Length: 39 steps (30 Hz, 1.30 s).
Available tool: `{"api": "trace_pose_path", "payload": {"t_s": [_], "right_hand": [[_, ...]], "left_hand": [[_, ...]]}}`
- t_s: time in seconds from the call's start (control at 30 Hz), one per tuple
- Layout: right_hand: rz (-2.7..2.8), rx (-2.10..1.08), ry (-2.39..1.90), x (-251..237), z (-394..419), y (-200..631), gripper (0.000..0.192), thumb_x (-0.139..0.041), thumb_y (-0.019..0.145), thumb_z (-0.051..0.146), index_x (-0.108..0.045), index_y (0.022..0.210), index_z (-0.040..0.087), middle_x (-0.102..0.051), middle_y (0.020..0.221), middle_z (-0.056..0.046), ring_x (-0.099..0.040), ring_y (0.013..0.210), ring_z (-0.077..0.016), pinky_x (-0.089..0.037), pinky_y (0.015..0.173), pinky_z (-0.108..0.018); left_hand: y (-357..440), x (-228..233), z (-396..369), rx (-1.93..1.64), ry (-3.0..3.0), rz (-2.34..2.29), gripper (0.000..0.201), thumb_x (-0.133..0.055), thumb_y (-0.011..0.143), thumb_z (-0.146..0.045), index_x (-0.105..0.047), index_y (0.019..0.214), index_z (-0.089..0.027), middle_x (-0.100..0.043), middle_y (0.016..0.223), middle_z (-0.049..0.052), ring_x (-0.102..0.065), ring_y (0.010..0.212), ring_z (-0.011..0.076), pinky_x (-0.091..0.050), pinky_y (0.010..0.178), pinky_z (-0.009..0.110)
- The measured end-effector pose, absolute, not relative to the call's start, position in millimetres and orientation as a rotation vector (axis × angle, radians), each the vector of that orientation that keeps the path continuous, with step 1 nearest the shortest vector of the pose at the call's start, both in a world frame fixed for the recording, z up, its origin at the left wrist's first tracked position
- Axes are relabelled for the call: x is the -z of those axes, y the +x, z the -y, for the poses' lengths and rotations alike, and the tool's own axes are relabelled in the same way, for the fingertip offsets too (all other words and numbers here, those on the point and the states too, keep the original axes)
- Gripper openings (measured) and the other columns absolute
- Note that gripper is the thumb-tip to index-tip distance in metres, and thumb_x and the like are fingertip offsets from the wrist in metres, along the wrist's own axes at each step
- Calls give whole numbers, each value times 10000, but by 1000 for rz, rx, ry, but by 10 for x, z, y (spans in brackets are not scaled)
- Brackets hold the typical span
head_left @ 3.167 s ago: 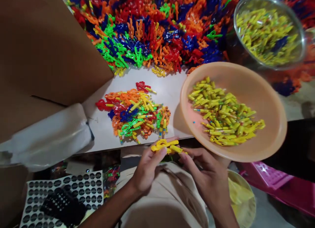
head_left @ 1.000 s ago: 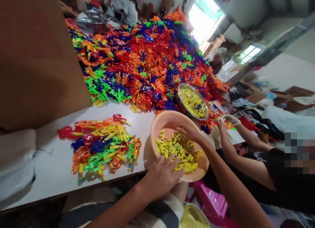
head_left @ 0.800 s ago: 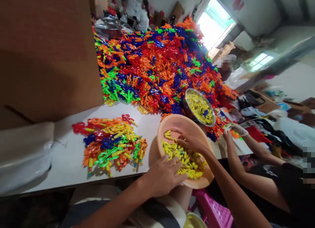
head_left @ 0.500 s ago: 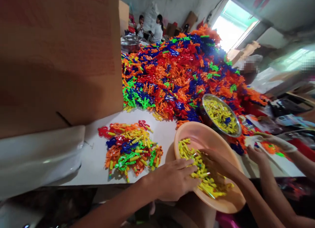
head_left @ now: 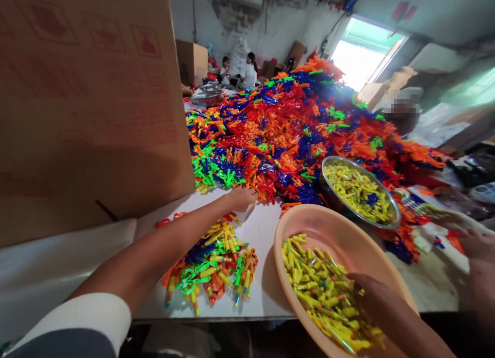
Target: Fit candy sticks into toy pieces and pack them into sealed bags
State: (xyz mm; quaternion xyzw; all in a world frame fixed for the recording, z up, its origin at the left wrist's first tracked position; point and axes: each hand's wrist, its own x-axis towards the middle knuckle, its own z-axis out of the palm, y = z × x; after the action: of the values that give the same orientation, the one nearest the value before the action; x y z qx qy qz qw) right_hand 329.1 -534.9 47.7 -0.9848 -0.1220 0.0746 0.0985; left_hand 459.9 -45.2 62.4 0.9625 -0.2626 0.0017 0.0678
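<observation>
My left arm stretches across the table, and my left hand [head_left: 243,198] is at the near edge of a big heap of glossy plastic pieces [head_left: 278,136] in red, orange, blue and green. Its fingers look bent in; anything in them is hidden. My right hand [head_left: 367,296] is low in a peach plastic basin [head_left: 294,216], its fingers closed among small yellow tube-shaped pieces [head_left: 320,280]; what it grips cannot be made out. Under my left forearm lies a smaller pile of coloured pieces with yellow tubes [head_left: 216,265] on the white table [head_left: 266,234].
A metal bowl [head_left: 359,193] of yellow pieces stands behind the basin. At the left rises a large cardboard box [head_left: 93,105]. A co-worker's hands [head_left: 464,239] are at the right edge. Two people [head_left: 247,71] sit far back.
My left hand has left the basin and reached forward and left to the heap. My right hand stays in the basin. The view has shifted slightly.
</observation>
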Motion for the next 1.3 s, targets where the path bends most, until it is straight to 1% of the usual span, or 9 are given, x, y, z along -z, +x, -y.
{"api": "trace_pose_path", "payload": {"t_s": [0.17,0.3,0.4,0.47,0.63,0.77,0.97,1.13,1.3], "right_hand": [[321,-263,-3003,-364,5407,3266,171,-629,808,264,-733,673,256,-783,744,-142,-779,634,-319,-587,611,-390],[466,-89,-2716,-705,5181,3095,286,-585,990,419,-821,964,259,-825,962,-142,-817,839,-318,-651,770,-418],[343,23,-2450,-1165,4735,2766,298,-695,1057,542,-809,1128,276,-815,1087,-113,-806,960,-293,-666,769,-364],[228,126,-2267,-1381,4362,2530,293,-833,1000,549,-774,1047,265,-784,1027,-81,-787,904,-259,-657,729,-314],[38,249,-1729,-1340,3628,1980,251,-847,1033,476,-714,1022,264,-717,827,3,-700,630,-165,-607,589,-257],[-139,229,-1718,-1170,3274,1573,291,-832,1049,503,-829,1209,259,-782,800,-25,-750,698,-177,-649,685,-258],[-277,158,-1688,-1118,2909,1279,342,-920,954,538,-878,1111,237,-781,793,-23,-703,622,-159,-635,594,-243],[16,266,-1731,-1091,2834,1223,149,-854,1037,360,-880,1164,288,-818,923,-23,-737,633,-137,-641,581,-207],[285,375,-1871,-992,2823,1187,234,-791,1064,202,-852,1269,297,-830,1001,-40,-785,742,-159,-678,678,-234]], "left_hand": [[4602,-574,482,28,2860,708,291,-794,1086,-347,-755,1308,-163,-778,1323,102,-778,1154,271,-670,1024,510],[4508,-873,425,-19,2708,605,119,-725,1089,-233,-803,1122,-150,-827,1153,98,-792,1049,246,-657,975,426],[4160,-1189,437,-148,2510,529,253,-594,1129,-236,-813,1214,-142,-836,1273,140,-783,1152,256,-625,1034,396],[3752,-1312,477,-213,2323,467,368,-547,1173,-385,-798,1326,-164,-822,1368,127,-785,1187,257,-633,1037,393],[2517,-1117,754,156,1241,82,529,-893,939,-635,-877,1227,-191,-890,1150,128,-860,990,287,-710,901,388],[1951,-847,1010,247,913,-168,641,-971,854,-655,-856,1266,-177,-884,1213,177,-877,1020,332,-748,857,427],[1737,-850,934,189,921,-271,654,-987,837,-657,-856,1251,-168,-879,1231,182,-855,1157,372,-755,928,463],[1566,-952,908,175,909,-228,658,-911,903,-704,-841,1312,-194,-873,1255,178,-847,1188,359,-748,967,478],[1413,-937,992,133,976,-190,636,-870,944,-706,-839,1338,-208,-855,1324,187,-822,1262,362,-728,1027,472]]}}
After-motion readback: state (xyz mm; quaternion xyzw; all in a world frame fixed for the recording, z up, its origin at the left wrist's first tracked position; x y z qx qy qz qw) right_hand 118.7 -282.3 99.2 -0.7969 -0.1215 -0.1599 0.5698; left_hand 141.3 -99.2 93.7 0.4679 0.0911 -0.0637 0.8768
